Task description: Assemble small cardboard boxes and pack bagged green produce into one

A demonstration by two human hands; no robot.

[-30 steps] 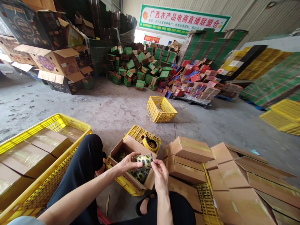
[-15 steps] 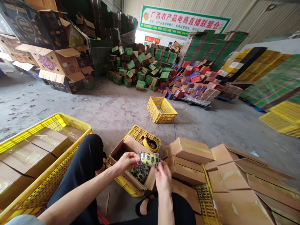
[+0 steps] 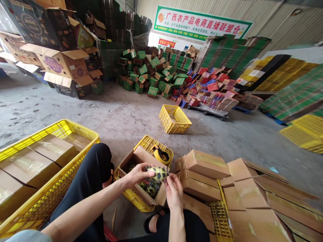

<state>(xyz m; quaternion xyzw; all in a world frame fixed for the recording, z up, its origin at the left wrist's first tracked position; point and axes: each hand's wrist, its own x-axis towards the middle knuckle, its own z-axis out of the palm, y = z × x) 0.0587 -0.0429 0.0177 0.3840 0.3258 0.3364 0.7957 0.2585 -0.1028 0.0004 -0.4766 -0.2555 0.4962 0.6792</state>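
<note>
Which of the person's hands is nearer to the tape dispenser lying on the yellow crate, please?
The right hand is somewhat nearer, just below the tape dispenser. The left hand is further out, below and left of it. Both hold the spotted wrapped item.

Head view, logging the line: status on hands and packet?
Both hands, left hand and right hand, grip the spotted packet. Held above the open carton. Nothing obstructing.

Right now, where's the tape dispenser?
In the head view, the tape dispenser sits on the small yellow crate just beyond the open cardboard box, slightly past both hands and left of the stacked sealed boxes.
</note>
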